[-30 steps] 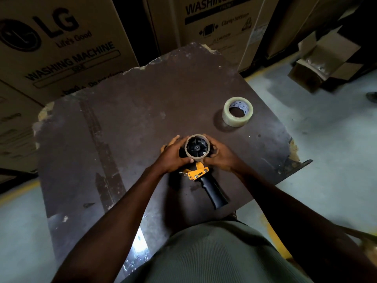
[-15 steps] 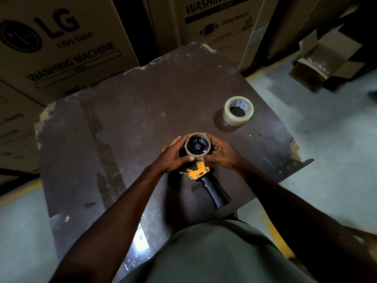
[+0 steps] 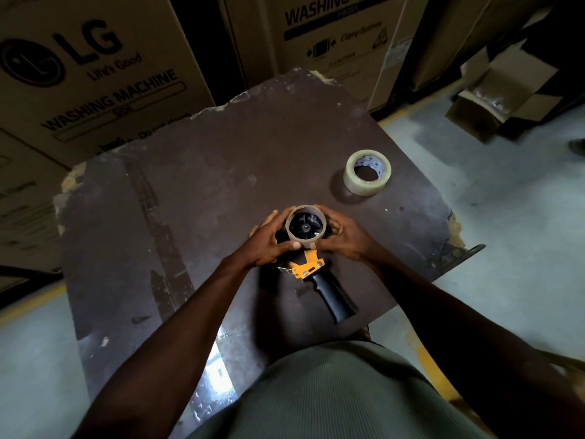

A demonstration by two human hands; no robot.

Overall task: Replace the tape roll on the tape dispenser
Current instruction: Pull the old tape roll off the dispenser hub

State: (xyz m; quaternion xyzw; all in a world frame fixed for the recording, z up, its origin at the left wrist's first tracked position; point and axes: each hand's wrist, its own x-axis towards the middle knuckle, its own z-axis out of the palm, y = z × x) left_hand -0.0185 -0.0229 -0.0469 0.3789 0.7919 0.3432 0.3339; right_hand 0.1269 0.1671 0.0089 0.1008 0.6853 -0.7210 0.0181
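Note:
A yellow tape dispenser [image 3: 306,264] with a black handle [image 3: 334,296] lies on a dark worn board [image 3: 190,201]. A thin brown cardboard core [image 3: 305,227] sits around the dispenser's black hub. My left hand [image 3: 269,240] grips the core from the left and my right hand [image 3: 343,236] grips it from the right, thumbs at its near edge. A full roll of clear tape [image 3: 367,172] lies flat on the board, up and to the right of my hands.
Large cardboard washing-machine boxes [image 3: 88,74] stand behind the board. An open cardboard box [image 3: 500,96] sits on the grey floor at the upper right. The board's right corner [image 3: 456,236] is chipped. A yellow floor line [image 3: 427,362] runs near my body.
Both hands stay around the core on the hub; the thumbs have closed in at its near edge. The dispenser and the full roll have not moved.

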